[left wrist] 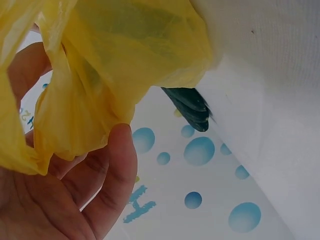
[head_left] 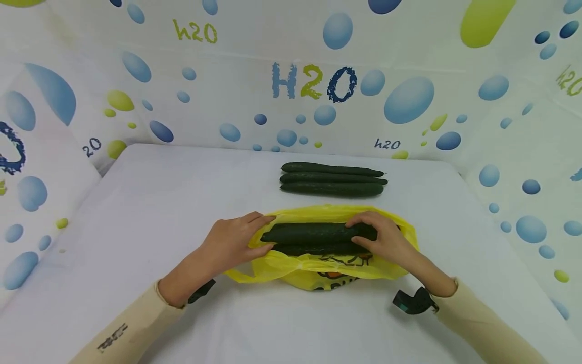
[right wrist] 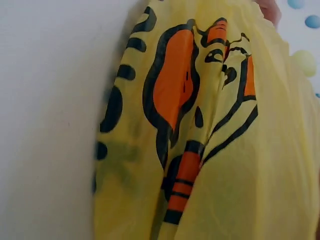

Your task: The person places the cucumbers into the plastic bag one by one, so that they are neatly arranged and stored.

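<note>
A yellow plastic bag (head_left: pixel 291 273) lies on the table with its mouth spread and a printed cartoon on its front. Inside are two long dark cucumbers, the upper cucumber (head_left: pixel 309 232) and a lower cucumber (head_left: pixel 313 249) partly hidden by the bag's near side. My right hand (head_left: pixel 386 237) reaches into the right end, thumb and fingers pinching the upper cucumber. At the left end my left hand (head_left: pixel 236 237) has thumb and fingers spread apart against the mouth's edges. Bag folds (left wrist: pixel 75 110) hang between them in the left wrist view. Printed plastic (right wrist: pixel 200 125) hides the right hand's fingers in its wrist view.
Behind the bag, three more cucumbers (head_left: pixel 334 178) lie side by side on the white-covered table (head_left: pixel 159 202). A white backdrop (head_left: pixel 254 101) with blue and green drops rises along the back and sides.
</note>
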Demonstrator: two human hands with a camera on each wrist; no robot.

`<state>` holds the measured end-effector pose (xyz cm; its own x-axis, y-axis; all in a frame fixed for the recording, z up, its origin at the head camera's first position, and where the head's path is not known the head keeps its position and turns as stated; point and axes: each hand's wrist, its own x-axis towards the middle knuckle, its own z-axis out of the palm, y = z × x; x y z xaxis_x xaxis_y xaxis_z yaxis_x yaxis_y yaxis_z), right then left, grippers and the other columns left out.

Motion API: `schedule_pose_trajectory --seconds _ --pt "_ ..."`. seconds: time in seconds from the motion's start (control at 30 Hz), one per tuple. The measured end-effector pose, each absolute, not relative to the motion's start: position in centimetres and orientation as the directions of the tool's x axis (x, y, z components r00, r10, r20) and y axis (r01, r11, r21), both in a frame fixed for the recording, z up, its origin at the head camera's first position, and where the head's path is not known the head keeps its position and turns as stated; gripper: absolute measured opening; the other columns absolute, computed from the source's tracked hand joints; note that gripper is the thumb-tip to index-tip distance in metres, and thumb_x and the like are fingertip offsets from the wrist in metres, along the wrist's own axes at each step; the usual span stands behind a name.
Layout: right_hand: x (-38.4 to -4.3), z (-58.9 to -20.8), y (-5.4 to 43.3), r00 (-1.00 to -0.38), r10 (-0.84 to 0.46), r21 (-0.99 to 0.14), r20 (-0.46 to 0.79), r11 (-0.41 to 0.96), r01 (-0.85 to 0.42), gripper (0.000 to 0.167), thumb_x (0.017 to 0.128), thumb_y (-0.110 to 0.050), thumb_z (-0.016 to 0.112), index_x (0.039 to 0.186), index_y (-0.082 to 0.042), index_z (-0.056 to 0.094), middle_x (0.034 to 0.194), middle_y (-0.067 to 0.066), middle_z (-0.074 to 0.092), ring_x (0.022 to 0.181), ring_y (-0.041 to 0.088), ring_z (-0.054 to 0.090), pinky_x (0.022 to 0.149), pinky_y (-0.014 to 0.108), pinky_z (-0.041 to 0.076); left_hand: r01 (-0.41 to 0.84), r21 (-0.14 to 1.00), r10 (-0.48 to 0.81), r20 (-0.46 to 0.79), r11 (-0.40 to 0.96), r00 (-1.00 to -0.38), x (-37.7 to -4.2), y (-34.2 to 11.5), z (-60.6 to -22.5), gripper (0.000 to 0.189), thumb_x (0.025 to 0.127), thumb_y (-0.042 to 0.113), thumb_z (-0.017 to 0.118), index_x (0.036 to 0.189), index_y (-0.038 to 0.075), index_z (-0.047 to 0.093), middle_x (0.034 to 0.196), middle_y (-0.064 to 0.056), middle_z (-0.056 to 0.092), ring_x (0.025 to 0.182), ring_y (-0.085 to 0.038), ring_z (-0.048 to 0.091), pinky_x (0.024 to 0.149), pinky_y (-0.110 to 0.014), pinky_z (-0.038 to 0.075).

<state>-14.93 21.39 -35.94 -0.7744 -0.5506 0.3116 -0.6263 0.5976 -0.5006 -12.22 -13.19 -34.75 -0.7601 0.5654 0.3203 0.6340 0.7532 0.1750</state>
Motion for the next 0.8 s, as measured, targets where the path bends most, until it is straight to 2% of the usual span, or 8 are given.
schedule_pose_trajectory --seconds 0.17,0.47,0.8 --pt "-14.7 -35.5 21.5 -0.778 -0.571 -0.5 0.261 0.61 -0.615 0.028 0.081 0.003 0.075 0.108 -0.004 0.067 0.109 0.01 0.068 0.107 0.033 0.06 0.092 0.051 0.048 0.633 0.157 0.567 0.319 0.758 -0.759 -12.1 -13.0 -35.0 0.05 0.082 0.035 0.078 0.12 0.005 0.067 0.109 -0.007 0.069 0.058 -0.014 0.062 0.042 -0.018 0.036" --pt "-14.7 -34.6 21.6 -0.795 -0.579 -0.51 0.18 0.637 -0.579 0.023 0.087 -0.008 0.073 0.109 -0.005 0.067 0.111 0.008 0.067 0.107 0.03 0.061 0.094 0.05 0.047 0.64 0.159 0.573 0.324 0.752 -0.753 -12.2 -12.9 -35.2 0.049 0.083 0.034 0.077 0.121 0.006 0.066 0.108 -0.006 0.069 0.057 -0.013 0.061 0.042 -0.017 0.036" --pt "-15.3 -32.8 21.3 -0.772 -0.614 -0.519 0.164 0.612 -0.597 0.022 0.089 -0.005 0.069 0.11 0.0 0.066 0.107 0.012 0.068 0.097 0.03 0.064 0.084 0.049 0.053 0.645 0.161 0.574 0.333 0.747 -0.748 -12.3 -12.9 -35.4 0.05 0.082 0.034 0.078 0.122 0.005 0.066 0.109 -0.007 0.069 0.056 -0.014 0.06 0.041 -0.018 0.035"
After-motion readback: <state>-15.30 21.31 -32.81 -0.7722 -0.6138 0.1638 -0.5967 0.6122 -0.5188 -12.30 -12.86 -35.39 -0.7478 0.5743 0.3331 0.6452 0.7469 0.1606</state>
